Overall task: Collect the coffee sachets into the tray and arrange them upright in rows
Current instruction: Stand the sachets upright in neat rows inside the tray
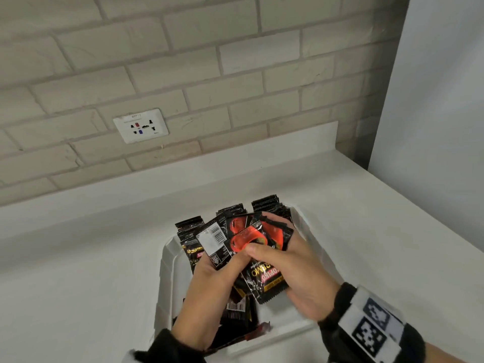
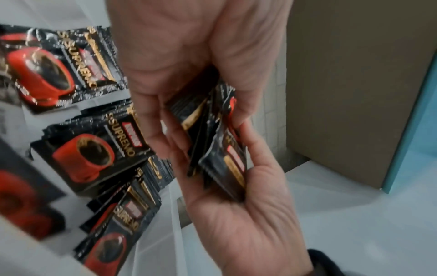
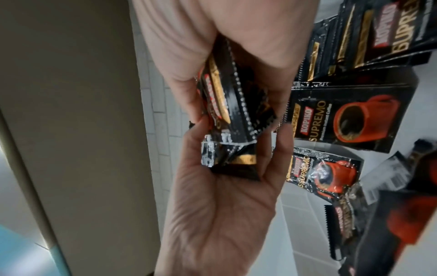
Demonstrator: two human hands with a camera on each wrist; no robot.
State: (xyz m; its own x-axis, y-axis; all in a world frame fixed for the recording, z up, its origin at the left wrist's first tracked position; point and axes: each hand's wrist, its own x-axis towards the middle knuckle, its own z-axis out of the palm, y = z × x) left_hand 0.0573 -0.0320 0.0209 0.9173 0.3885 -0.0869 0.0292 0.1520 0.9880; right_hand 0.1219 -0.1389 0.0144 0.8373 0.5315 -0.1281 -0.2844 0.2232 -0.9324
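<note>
1. A white tray (image 1: 167, 260) sits on the white desk (image 1: 91, 258) below a brick-tiled wall (image 1: 183, 61) with a socket plate (image 1: 141, 126).
2. Both hands hover over the tray and share one bundle of black coffee sachets (image 1: 251, 247), fanned out, some face up with a red cup, one back up with a barcode.
3. The left hand (image 1: 209, 292) grasps the bundle from the left, fingers (image 2: 153, 119) curled round the sachets.
4. The right hand (image 1: 296, 273) grasps it from the right, its thumb pressed on top of the bundle.
5. More sachets (image 1: 264, 204) stand upright in stacks at the tray's far end.
6. Others lie loose in the tray under the hands, seen in both wrist views.
7. A marker band (image 1: 372, 326) wraps the right wrist.
</note>
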